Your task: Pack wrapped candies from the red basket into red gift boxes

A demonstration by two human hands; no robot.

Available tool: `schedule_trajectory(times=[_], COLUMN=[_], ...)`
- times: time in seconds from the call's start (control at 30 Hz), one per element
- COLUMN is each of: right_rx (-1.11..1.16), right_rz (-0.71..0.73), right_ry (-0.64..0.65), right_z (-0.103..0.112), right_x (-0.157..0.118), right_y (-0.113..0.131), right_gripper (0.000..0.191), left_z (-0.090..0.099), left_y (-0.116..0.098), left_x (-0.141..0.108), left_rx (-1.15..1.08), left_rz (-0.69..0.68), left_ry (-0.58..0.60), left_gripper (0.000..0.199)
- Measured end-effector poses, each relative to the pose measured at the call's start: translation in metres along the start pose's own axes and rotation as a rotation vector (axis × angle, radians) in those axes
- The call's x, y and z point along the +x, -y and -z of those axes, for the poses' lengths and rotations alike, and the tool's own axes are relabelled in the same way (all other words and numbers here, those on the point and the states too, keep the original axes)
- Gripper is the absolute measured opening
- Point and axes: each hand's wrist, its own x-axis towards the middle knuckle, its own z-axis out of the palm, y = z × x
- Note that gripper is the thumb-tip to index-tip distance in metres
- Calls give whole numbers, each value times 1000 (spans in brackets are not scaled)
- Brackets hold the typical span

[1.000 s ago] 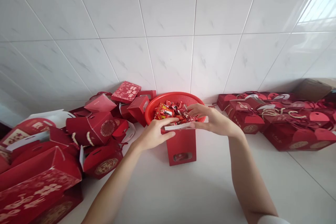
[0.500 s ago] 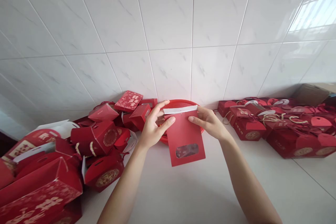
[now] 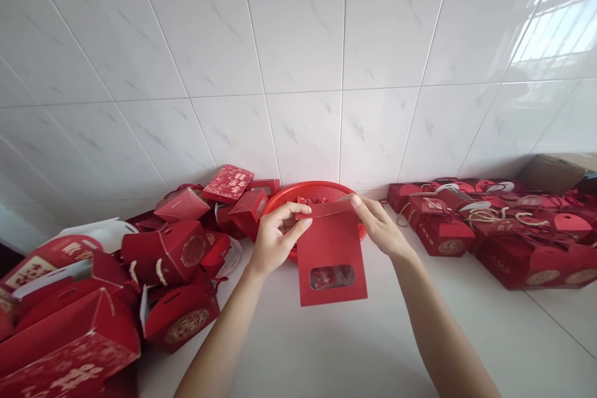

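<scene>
Between my hands is a red gift box [image 3: 330, 249] with a rounded clear window in its lower part, through which wrapped contents show dimly. Its top flap is folded over toward me. My left hand [image 3: 278, 233] pinches the upper left corner between thumb and fingers. At the upper right corner, my right hand [image 3: 380, 224] grips the flap's edge, thumb on top. Just behind the box stands a red plastic basket [image 3: 280, 197] with small red packets [image 3: 308, 201] in it, partly hidden by the box and my hands.
Red boxes [image 3: 186, 249] lie heaped on the left, some with rope handles. More red boxes [image 3: 445, 224] with cords stand in rows on the right, a brown carton [image 3: 553, 172] behind them. A tiled wall [image 3: 303, 124] rises behind the white surface [image 3: 289, 348].
The box's top flap, standing up with its white inside showing, is now folded down toward me. My right hand's thumb has moved up to the folded edge.
</scene>
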Motion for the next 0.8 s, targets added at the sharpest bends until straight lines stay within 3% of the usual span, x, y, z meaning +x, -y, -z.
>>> schedule_trajectory(times=[0.2, 0.33, 0.47, 0.63, 0.8], right_rx=[-12, 7, 22, -8, 23], right_rz=[-13, 39, 71, 50, 57], right_ry=[21, -9, -44, -25, 118], right_z=[-1, -1, -2, 0, 12], right_x=[0, 0, 1, -2, -6], right_y=[4, 5, 4, 6, 13], right_gripper=[41, 39, 38, 41, 41], left_z=[0, 0, -3, -4, -1], left_y=[1, -4, -8, -8, -6], left_x=[-2, -1, 1, 0, -2], left_rx=[-20, -112, -124, -61, -58], left_rz=[63, 143, 213, 158, 110], left_ry=[57, 97, 70, -14, -50], left_gripper=[25, 47, 33, 52, 56])
